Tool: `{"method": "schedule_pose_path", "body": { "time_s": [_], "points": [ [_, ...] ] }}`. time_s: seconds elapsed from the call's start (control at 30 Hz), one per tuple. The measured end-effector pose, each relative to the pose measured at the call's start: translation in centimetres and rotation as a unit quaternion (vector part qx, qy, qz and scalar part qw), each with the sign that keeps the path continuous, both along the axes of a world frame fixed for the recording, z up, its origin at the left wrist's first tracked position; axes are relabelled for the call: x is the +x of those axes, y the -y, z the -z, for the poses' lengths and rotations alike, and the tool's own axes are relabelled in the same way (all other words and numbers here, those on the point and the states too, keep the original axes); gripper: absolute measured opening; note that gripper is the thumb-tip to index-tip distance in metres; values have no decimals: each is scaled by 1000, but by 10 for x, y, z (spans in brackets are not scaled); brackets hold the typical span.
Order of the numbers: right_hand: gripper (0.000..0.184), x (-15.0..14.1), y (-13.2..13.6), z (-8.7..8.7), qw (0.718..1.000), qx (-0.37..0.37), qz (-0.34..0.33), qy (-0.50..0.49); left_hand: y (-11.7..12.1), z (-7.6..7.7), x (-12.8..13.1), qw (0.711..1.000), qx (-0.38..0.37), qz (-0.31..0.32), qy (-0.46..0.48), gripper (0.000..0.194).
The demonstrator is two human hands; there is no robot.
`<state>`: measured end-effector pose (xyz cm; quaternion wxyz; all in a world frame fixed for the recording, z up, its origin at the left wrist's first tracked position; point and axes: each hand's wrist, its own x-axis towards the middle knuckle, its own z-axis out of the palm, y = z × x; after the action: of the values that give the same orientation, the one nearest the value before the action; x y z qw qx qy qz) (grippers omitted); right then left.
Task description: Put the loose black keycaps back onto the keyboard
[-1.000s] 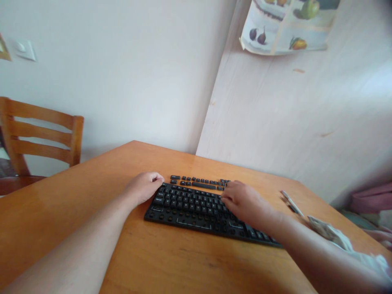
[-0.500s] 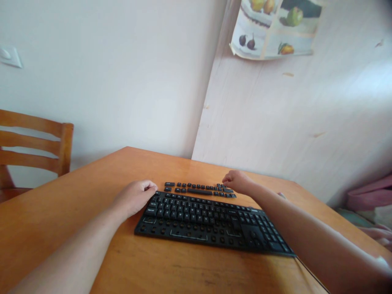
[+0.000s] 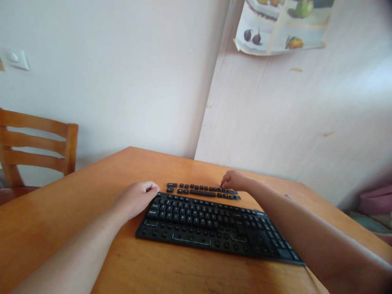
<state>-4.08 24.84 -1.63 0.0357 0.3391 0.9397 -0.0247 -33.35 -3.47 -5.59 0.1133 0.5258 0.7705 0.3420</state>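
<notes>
A black computer keyboard (image 3: 196, 216) lies slightly slanted on the wooden table. Its two nearest rows show bare sockets and white-outlined slots where keys are off. My left hand (image 3: 137, 199) is closed at the keyboard's far left corner, thumb and fingers on its edge. Beyond the keyboard, loose black keycaps lie in two rows, with a long space bar (image 3: 202, 193) among them. At the right end of these rows my right hand (image 3: 235, 181) pinches a small dark keycap (image 3: 221, 186), partly hidden by the fingers.
The wooden table (image 3: 177, 269) reaches back to the pale wall. A wooden chair (image 3: 36, 141) stands at the left. A sheet with painted fruit (image 3: 281, 30) hangs on the wall, and pink fabric (image 3: 375, 204) lies beyond the table's right edge.
My right hand has moved from over the keyboard to the loose keycaps behind it and now pinches one. My left hand stays at the keyboard's corner. The camera view has shifted slightly.
</notes>
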Motion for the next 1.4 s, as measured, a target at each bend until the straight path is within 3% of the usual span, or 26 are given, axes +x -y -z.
{"method": "schedule_pose_path", "body": {
  "time_s": [0.27, 0.4, 0.5, 0.63, 0.8, 0.93, 1.4],
  "points": [
    [17, -3, 1, 3, 1000, 4, 16, -12, 1, 0, 0, 1000, -5, -4, 2, 33],
    [18, -2, 10, -6, 999, 8, 16, -29, 1, 0, 0, 1000, -2, -8, -1, 33],
    [21, 3, 29, -20, 999, 7, -3, -45, 0, -1, 1, 1000, 2, -4, -1, 33],
    [20, 17, 74, -34, 992, 13, -70, -108, 0, -2, 2, 1000, 0, -7, 1, 34],
    [16, 39, 139, -35, 982, 7, -130, -138, 0, -3, 2, 1000, 0, -8, -4, 34],
    [16, 50, 172, -31, 982, 10, -148, -117, 0, -4, 3, 1000, 8, -4, -2, 32],
    [22, 48, 200, -23, 991, 46, -110, -60, -1, -3, 3, 1000, 14, -1, 2, 32]
  ]
}}
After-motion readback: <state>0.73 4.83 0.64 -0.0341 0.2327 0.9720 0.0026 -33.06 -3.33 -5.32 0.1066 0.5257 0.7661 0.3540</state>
